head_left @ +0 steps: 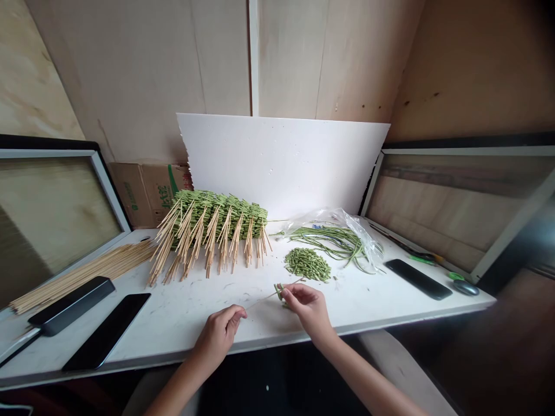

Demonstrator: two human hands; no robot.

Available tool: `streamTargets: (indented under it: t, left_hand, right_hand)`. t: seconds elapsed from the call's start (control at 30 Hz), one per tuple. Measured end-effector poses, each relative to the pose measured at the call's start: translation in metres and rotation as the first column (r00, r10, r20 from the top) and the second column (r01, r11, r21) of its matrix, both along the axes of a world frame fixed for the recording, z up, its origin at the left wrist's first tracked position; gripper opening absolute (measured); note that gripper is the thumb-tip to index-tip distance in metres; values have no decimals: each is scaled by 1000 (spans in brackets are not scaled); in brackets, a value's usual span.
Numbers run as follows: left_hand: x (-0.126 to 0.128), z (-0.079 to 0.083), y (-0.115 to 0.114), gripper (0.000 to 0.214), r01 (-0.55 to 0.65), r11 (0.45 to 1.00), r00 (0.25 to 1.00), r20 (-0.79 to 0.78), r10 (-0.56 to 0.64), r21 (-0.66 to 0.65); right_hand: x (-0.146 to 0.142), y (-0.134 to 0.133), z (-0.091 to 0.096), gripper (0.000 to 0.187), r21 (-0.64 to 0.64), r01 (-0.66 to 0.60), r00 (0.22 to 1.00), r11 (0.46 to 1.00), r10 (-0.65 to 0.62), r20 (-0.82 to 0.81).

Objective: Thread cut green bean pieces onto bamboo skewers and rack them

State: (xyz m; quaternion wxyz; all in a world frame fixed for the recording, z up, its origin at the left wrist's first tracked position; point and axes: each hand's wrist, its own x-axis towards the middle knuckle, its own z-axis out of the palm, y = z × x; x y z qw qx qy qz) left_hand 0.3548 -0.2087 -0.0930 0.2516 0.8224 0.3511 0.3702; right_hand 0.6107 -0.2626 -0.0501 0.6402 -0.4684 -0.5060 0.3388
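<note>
A thin wooden skewer slants up to the right above the front of the table. Its lower end is pinched in the fingers of my left hand. My right hand is closed around cut green bean pieces at the skewer's other end; its fingers partly hide them. Just beyond it lies a heap of short cut beans. Behind the heap, long uncut beans rest partly under a clear plastic bag. Left of these is a big stack of bean skewers, bare stick ends toward me.
Bare skewers lie at the left, near a black box-like device and a dark phone. At the right are another phone and a computer mouse. A white foam board stands behind, beside a cardboard box.
</note>
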Motion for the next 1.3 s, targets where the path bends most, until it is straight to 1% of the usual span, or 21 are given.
streamTargets:
  t: [0.1,0.17,0.3,0.47,0.57,0.67,0.8,0.93,1.07,1.13,1.2,1.27,1.3]
  left_hand:
    - [0,0,0,36,7,999,1000,7,-7,-33]
    - [0,-1,0,36,2,999,1000,15,-2,-39]
    - [0,-3,-1,35,-5,999,1000,8,5,-41]
    - [-1,-1,-1,34,5,1000,1000,-11,-5,-26]
    - [-1,0,-1,34,20,999,1000,-21,-20,-35]
    - [-1,0,-1,34,37,998,999,-22,-38,-45]
    - [-1,2,-1,34,39,998,998,-37,-41,-44]
    - [-1,5,-2,33,45,998,998,-40,-47,-48]
    - [-1,4,-2,33,43,997,999,-21,-44,-64]
    - [0,3,-2,34,38,996,999,-10,-39,-80]
    - [1,3,-1,35,23,995,1000,2,-23,-92]
    - [1,5,-2,35,3,995,1000,9,-2,-102]
    - [2,6,-2,36,-6,994,1000,11,8,-107]
  right_hand:
    - [-1,0,1,20,32,21,999,999,-22,48]
    - [2,0,4,20,38,3,998,999,-5,56]
    - [6,1,7,24,-8,-34,999,999,34,21]
    - [6,3,2,27,-25,-20,999,999,21,35]
    - [7,4,0,27,-3,-7,996,1000,7,84]
    - [8,5,1,22,37,8,988,999,-13,153]
    - [9,3,7,15,109,17,966,994,-44,254]
    - [8,-1,14,14,122,-5,955,992,-32,295]
    - [10,-2,20,17,96,-33,949,995,1,315]
    - [14,-2,23,21,65,-55,945,996,31,326]
    - [20,-1,26,25,32,-49,930,998,34,365]
    - [29,0,30,29,-14,-25,882,1000,29,471]
    - [35,-1,32,30,-40,-17,837,999,37,546]
